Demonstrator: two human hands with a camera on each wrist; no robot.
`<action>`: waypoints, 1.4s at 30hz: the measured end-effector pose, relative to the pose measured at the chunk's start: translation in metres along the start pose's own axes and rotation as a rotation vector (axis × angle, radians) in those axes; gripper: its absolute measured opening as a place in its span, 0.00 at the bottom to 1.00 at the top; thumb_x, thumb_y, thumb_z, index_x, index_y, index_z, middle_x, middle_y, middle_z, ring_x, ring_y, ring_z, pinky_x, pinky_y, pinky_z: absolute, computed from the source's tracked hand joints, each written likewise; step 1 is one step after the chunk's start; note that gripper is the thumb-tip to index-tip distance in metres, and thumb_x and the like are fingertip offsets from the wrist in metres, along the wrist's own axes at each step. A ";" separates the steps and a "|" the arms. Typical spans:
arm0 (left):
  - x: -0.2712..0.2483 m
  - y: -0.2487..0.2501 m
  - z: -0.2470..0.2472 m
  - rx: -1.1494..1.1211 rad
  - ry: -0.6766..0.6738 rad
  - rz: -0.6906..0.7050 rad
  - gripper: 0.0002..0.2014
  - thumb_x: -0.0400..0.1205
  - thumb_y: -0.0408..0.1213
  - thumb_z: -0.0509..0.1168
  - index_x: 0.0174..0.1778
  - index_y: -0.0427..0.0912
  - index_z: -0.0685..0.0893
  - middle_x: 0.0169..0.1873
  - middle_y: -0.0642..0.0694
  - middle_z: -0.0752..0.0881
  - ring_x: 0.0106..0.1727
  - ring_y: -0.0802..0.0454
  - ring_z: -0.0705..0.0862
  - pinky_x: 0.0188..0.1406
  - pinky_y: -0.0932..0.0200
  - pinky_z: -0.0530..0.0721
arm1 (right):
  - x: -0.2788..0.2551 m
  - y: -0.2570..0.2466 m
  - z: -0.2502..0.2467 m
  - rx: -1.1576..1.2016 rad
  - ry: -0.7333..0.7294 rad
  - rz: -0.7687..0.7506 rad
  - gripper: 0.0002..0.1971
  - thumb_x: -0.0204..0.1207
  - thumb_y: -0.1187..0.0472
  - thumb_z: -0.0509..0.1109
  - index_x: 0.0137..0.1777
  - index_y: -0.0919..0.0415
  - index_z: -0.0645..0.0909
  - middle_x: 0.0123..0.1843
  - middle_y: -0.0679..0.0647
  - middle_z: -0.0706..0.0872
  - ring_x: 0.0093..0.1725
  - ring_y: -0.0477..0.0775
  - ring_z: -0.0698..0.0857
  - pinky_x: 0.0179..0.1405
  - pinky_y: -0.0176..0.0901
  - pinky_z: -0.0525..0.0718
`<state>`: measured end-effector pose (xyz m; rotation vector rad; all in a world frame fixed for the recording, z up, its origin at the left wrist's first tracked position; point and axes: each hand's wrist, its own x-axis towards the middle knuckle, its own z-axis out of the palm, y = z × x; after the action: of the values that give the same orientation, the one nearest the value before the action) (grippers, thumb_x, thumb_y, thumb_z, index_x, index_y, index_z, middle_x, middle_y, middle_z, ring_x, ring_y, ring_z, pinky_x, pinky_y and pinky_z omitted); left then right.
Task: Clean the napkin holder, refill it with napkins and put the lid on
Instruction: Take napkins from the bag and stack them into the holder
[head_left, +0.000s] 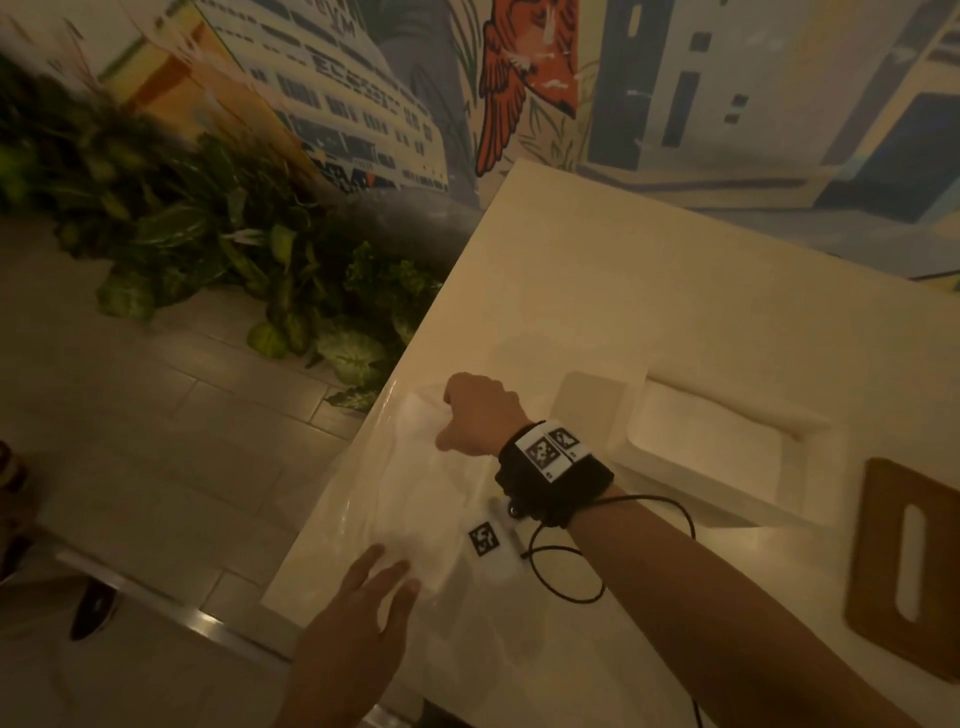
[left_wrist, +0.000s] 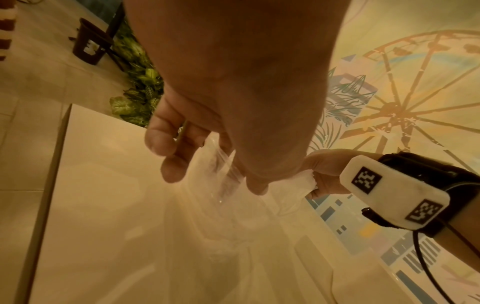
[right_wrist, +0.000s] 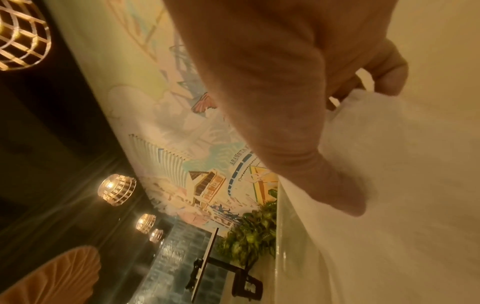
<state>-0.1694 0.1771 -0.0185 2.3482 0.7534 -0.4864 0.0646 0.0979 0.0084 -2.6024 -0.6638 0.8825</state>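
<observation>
A clear plastic bag (head_left: 415, 499) of white napkins (head_left: 423, 415) lies on the white table (head_left: 597, 291) near its left edge. My right hand (head_left: 470, 415) reaches across, its fingers curled round a bunch of napkins (left_wrist: 303, 182) at the bag's far end. The straight fingers of my left hand (head_left: 379, 577) rest on the bag's near end; in the left wrist view the plastic (left_wrist: 226, 164) runs between fingers and thumb. The open white napkin holder (head_left: 701, 493) stands to the right of my right wrist. The wooden lid (head_left: 878, 571) with a slot lies flat at the table's right edge.
Green plants (head_left: 208, 249) line the tiled floor (head_left: 156, 441) left of the table. A painted mural wall (head_left: 519, 104) stands behind. The table's left edge is close to the bag. A cable (head_left: 571, 571) hangs from my right wristband.
</observation>
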 end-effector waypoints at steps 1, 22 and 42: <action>0.000 -0.001 0.000 -0.003 0.007 0.004 0.16 0.82 0.55 0.60 0.64 0.63 0.83 0.77 0.63 0.69 0.67 0.57 0.81 0.62 0.56 0.79 | 0.001 0.000 -0.001 0.018 -0.027 0.015 0.22 0.70 0.55 0.76 0.62 0.59 0.76 0.59 0.56 0.81 0.58 0.62 0.79 0.61 0.57 0.78; 0.006 0.018 -0.006 -0.372 0.147 0.084 0.08 0.80 0.48 0.67 0.52 0.53 0.86 0.52 0.58 0.87 0.48 0.55 0.86 0.37 0.71 0.76 | -0.048 0.005 -0.031 0.238 0.070 -0.235 0.22 0.73 0.53 0.75 0.66 0.58 0.78 0.61 0.52 0.78 0.58 0.51 0.75 0.53 0.39 0.70; 0.046 0.161 0.015 -1.754 -0.527 0.242 0.41 0.54 0.69 0.78 0.49 0.40 0.78 0.52 0.35 0.77 0.58 0.33 0.74 0.59 0.38 0.75 | -0.242 0.097 -0.133 0.733 0.488 -0.191 0.16 0.69 0.64 0.79 0.50 0.43 0.84 0.47 0.38 0.90 0.46 0.38 0.89 0.35 0.26 0.84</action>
<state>-0.0365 0.0810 0.0187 0.5903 0.3016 -0.1325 0.0107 -0.1277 0.1862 -1.9310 -0.3475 0.3106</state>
